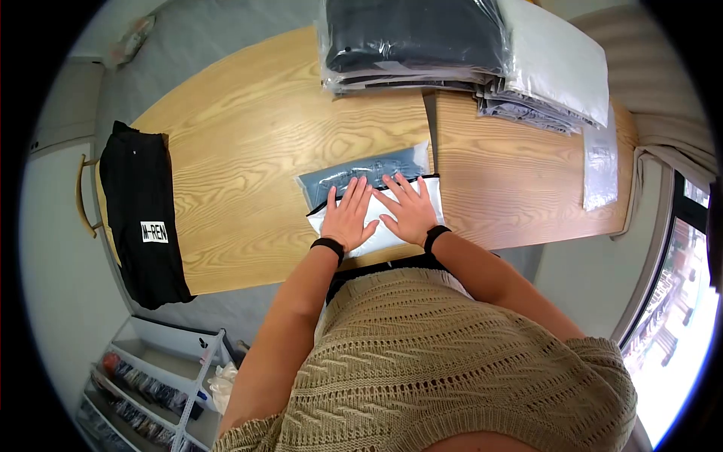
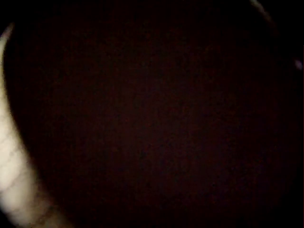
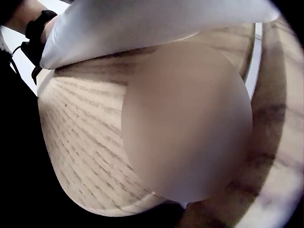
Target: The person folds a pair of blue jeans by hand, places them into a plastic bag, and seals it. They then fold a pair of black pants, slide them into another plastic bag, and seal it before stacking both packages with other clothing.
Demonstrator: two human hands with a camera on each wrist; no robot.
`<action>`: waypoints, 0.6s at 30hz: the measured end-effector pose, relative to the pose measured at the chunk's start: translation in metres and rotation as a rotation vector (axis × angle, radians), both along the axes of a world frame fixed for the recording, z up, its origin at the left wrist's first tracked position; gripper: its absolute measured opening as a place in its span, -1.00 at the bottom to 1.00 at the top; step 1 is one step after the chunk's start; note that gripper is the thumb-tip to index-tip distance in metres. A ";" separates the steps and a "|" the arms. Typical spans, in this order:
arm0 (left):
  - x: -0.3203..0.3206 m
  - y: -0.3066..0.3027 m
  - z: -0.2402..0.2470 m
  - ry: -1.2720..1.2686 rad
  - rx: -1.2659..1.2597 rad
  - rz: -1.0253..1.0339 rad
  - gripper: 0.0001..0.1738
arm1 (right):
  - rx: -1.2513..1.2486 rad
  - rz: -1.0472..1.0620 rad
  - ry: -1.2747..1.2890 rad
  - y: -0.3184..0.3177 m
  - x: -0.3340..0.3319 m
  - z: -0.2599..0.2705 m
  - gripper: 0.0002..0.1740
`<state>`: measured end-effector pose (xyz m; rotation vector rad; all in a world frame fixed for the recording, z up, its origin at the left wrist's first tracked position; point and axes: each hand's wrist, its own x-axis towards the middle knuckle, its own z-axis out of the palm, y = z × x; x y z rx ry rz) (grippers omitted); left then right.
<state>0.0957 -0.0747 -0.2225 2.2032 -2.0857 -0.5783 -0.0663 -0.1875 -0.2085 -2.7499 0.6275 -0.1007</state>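
Note:
Both hands lie on a white plastic packet with a black edge at the table's near side. My left hand rests on its left half, fingers straight and pointing away from me. On its right half presses my right hand, with fingers spread. Fingertips of both hands reach past the black edge onto a blue folded garment in a clear bag. In the right wrist view the white packet shows as a smooth bulge, with a blurred oval below it. The left wrist view is almost wholly dark.
Black folded clothing with a white "M-REN" label hangs over the left table edge. Bagged dark garments and white packets are stacked at the back right. A flat clear bag lies at the right. A dark gap divides the wooden tabletop.

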 end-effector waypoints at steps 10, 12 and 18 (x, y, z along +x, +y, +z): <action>-0.001 0.002 -0.001 -0.030 -0.092 0.010 -0.14 | -0.027 -0.004 -0.022 0.003 -0.001 0.004 -0.42; -0.002 0.003 0.002 -0.056 -0.115 0.010 -0.15 | -0.063 0.002 -0.023 0.005 0.000 0.010 -0.43; -0.014 0.016 0.025 -0.086 -0.233 0.068 -0.23 | -0.172 -0.084 0.086 0.036 -0.009 0.019 -0.39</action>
